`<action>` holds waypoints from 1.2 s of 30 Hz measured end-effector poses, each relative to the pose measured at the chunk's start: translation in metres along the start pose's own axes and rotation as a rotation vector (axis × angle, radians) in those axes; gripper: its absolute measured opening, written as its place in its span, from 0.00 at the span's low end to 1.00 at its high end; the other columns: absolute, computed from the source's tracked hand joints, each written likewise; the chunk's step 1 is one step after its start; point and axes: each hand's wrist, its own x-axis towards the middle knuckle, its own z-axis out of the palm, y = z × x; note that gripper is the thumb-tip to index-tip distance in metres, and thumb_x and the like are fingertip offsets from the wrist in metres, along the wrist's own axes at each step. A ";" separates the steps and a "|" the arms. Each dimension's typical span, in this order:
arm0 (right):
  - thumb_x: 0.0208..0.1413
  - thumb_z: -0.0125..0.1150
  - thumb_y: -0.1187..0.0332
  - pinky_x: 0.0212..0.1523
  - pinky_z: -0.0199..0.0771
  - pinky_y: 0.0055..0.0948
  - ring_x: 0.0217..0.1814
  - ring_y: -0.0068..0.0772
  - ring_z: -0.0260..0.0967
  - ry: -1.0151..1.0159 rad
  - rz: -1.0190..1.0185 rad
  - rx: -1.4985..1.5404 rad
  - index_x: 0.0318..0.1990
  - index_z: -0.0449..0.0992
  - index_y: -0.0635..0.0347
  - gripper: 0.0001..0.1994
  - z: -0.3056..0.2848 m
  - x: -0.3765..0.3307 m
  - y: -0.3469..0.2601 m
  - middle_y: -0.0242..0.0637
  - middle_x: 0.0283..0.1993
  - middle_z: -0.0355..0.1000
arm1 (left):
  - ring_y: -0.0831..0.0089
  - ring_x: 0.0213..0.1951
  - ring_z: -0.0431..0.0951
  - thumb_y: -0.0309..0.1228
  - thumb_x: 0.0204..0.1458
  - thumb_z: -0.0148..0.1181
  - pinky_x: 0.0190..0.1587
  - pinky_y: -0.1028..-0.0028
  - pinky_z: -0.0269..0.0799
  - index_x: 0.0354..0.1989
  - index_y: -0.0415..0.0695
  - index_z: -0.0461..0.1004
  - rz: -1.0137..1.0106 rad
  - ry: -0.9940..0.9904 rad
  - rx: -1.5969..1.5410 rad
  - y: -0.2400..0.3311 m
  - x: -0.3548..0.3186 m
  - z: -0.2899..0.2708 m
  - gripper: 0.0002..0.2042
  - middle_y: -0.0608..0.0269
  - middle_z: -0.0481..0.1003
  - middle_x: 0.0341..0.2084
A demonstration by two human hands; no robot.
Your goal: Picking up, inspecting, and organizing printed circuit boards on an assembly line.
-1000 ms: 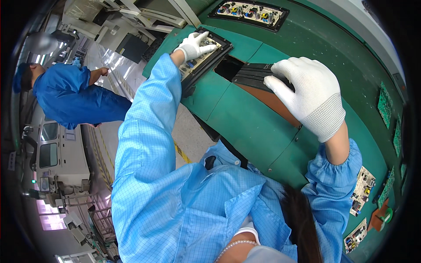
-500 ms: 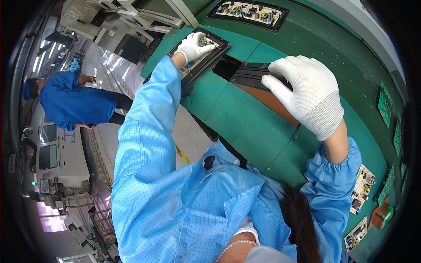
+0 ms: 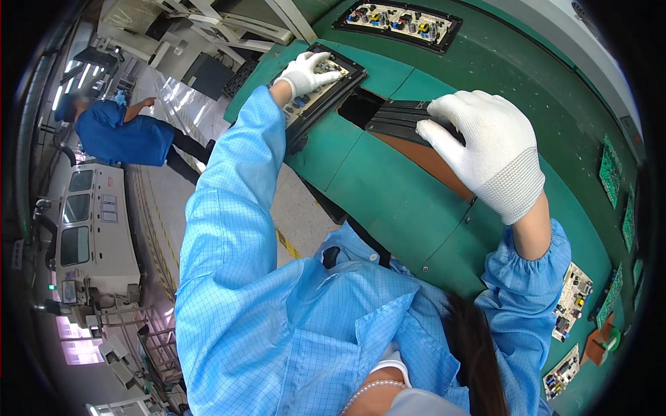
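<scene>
Both hands wear white knit gloves. My left hand [image 3: 305, 75] rests on a circuit board [image 3: 330, 68] in a black frame [image 3: 325, 102] at the far left end of the green bench, its fingers spread over the components. My right hand [image 3: 489, 142] is over the right end of several stacked black bars [image 3: 399, 116], thumb and curved fingers apart. Its palm side is hidden, and contact with the bars cannot be made out. The bars lie across a rectangular opening [image 3: 357, 109] in the bench, with a brown panel [image 3: 437, 164] along their near side.
Another framed circuit board [image 3: 397, 26] lies at the back of the green bench [image 3: 388, 187]. Green boards [image 3: 609, 170] and populated beige boards [image 3: 572, 299] line the right side. A person in blue [image 3: 125, 132] stands in the aisle at left, near a white machine [image 3: 100, 229].
The person in the aisle has turned and shifted, with one arm now stretched out. My hands keep almost the same places; the whole view has shifted slightly.
</scene>
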 end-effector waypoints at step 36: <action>0.53 0.67 0.61 0.38 0.73 0.36 0.33 0.41 0.74 0.027 -0.009 0.014 0.34 0.81 0.56 0.09 0.000 0.000 0.000 0.37 0.29 0.75 | 0.52 0.39 0.79 0.34 0.49 0.67 0.44 0.61 0.74 0.34 0.37 0.77 0.077 0.369 -0.189 0.003 -0.061 0.019 0.12 0.46 0.77 0.32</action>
